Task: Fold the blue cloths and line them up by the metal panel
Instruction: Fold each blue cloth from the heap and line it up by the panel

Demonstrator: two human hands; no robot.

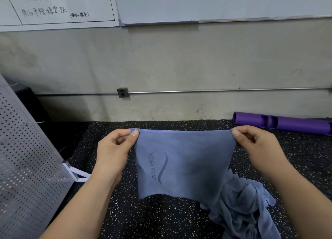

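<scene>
Both hands are up and apart, each pinching a top corner of a soft blue cloth [185, 159]: left hand [115, 149], right hand [255, 145]. The cloth hangs flat between them, dark lettering down its face. Below the right wrist lies a rumpled heap of blue cloths [248, 208] on speckled rubber floor [161, 219]. Left of the left hand leans the perforated metal panel [27, 159].
</scene>
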